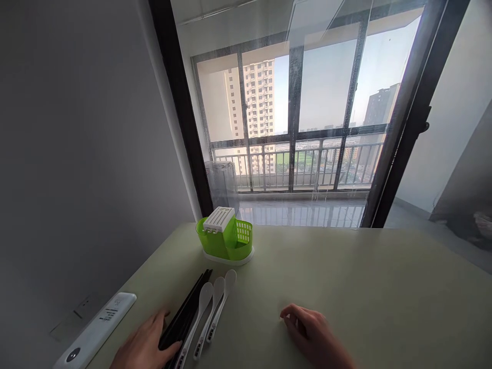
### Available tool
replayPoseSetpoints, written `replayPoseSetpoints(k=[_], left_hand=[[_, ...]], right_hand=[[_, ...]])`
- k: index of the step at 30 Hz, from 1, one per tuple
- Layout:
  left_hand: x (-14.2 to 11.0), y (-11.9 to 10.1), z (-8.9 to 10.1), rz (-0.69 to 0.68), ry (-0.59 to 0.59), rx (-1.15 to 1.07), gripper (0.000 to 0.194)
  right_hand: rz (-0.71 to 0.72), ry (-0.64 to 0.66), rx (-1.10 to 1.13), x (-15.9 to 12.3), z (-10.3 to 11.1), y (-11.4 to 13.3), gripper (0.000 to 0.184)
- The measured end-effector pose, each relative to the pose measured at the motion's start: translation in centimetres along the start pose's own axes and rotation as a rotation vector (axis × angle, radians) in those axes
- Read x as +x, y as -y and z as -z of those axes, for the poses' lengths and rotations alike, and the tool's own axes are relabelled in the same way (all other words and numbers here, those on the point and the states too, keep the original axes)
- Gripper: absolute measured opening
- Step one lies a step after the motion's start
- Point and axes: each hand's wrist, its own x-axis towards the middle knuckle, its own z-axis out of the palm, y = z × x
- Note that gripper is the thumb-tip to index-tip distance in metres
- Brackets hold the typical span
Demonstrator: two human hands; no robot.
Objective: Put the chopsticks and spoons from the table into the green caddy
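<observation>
My left hand (148,346) rests at the near left of the pale green table (346,287), its fingers lying on the near end of a bundle of black chopsticks (188,307). Three white spoons (211,310) lie side by side just right of the chopsticks, bowls pointing away. My right hand (313,333) rests on the table to the right of the spoons with its fingers curled under, nothing visible in it. A green plastic cutlery holder (226,238) with a white slotted lid stands on a white base beyond the spoons.
A white remote-like device (96,330) lies at the table's left edge beside the grey wall. Behind the table a glass sliding door opens on a railed balcony, where a translucent bin (221,184) stands.
</observation>
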Motion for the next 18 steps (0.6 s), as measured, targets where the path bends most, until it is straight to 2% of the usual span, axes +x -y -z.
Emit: replayPoseSetpoints(k=[3, 6, 16, 18], left_hand=[[-0.1, -0.9, 0.5, -0.061, 0.087, 0.069, 0.061], [-0.3, -1.9, 1.0, -0.044, 0.113, 0.118, 0.061], [-0.5, -3.0, 1.2, -0.064, 0.053, 0.159, 0.050], [-0.3, -3.3, 1.5, -0.046, 0.092, 0.190, 0.048]], right_hand=[[-0.002, 0.001, -0.007, 0.0, 0.0, 0.0, 0.036], [-0.006, -0.009, -0.009, 0.0, 0.0, -0.1, 0.035], [-0.023, 0.009, 0.021, -0.1, 0.3, 0.3, 0.036], [-0.030, 0.007, 0.018, -0.1, 0.2, 0.3, 0.037]])
